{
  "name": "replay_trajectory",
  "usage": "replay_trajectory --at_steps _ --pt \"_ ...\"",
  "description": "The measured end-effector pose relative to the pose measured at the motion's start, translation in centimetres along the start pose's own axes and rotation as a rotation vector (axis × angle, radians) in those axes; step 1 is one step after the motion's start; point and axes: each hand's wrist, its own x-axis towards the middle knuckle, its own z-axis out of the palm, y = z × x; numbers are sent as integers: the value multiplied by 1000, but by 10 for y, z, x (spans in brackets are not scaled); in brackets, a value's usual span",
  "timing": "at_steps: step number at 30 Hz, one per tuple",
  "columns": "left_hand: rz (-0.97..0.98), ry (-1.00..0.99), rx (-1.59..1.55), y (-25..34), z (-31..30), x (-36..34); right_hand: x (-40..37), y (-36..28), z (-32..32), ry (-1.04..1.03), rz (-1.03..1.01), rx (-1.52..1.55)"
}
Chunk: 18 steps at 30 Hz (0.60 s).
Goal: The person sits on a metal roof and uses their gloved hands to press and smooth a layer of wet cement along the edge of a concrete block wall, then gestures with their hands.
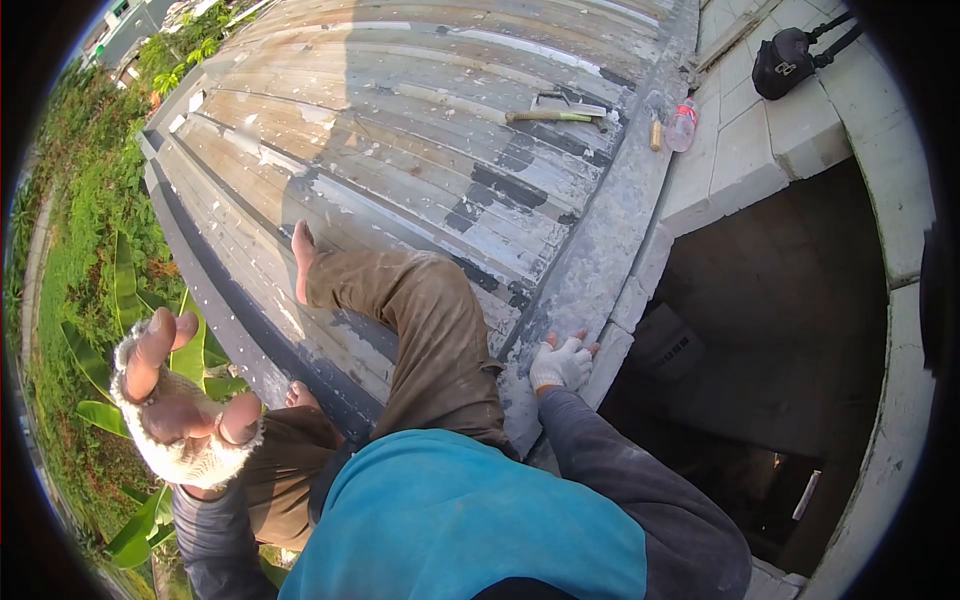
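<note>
My left hand [185, 405] is raised in the air over the roof's outer edge, in a whitish knit glove that leaves the fingertips bare. Its fingers are bent but apart, with nothing between them. Lower right of centre, my right hand [565, 362], gloved the same way, presses on the cement-smeared ledge [590, 260] beside the block wall. The fingers there are spread and hold nothing. Farther up the metal roof [400, 150] lies a tool with a yellowish handle [555, 116]. A wooden-handled tool [656, 135] and a pinkish plastic bottle [682, 125] sit on the ledge.
Right of the ledge, a dark deep opening [760, 300] is framed by pale block walls [800, 130]. A black bag [785, 65] rests on the blocks at upper right. Left of the roof's dark edge [215, 290], green plants [90, 220] show below. My bare foot [303, 260] stands on the sheets.
</note>
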Motion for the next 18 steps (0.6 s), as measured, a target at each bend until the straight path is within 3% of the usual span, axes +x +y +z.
replay_trajectory --at_steps 3,12,18 --pt "-69 -64 191 8 -2 1 1 0 3 14 8 0" --pt "-116 126 -66 -8 2 -15 2 2 10 50 4 1" --pt "-58 114 54 -9 6 -9 2 2 8 39 6 3"
